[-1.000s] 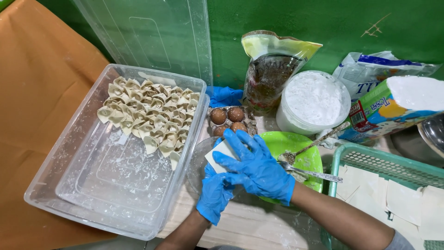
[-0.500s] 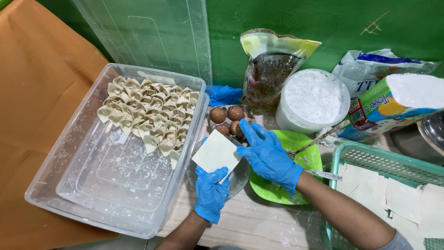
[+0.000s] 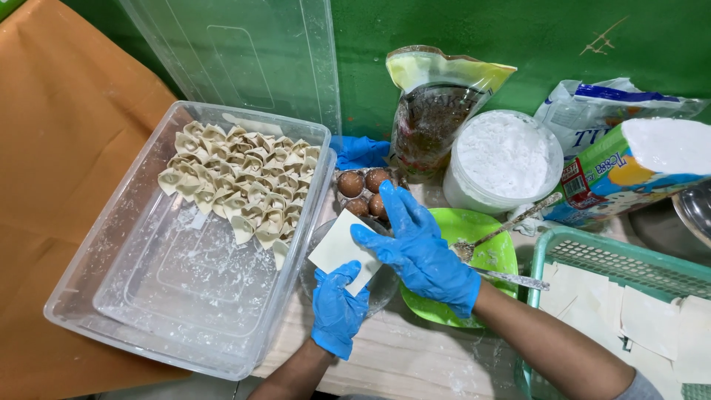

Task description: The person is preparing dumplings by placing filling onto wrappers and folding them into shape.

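1. hands in blue gloves are working over a small clear glass bowl (image 3: 385, 285) just beside the clear plastic tub (image 3: 96, 296).
2. the left hand (image 3: 337, 311) is pinching the lower corner of a square pale dough wrapper (image 3: 339, 248), fingers closed on it, above the bowl.
3. the right hand (image 3: 418, 252) is lying flat, fingers spread open, touching the wrapper's right edge.
4. folded pale dumplings (image 3: 241, 185) are filling the tub's far end.
5. a metal spoon (image 3: 503, 226) is resting on the round green plastic plate (image 3: 496, 255), near brown eggs (image 3: 363, 189).
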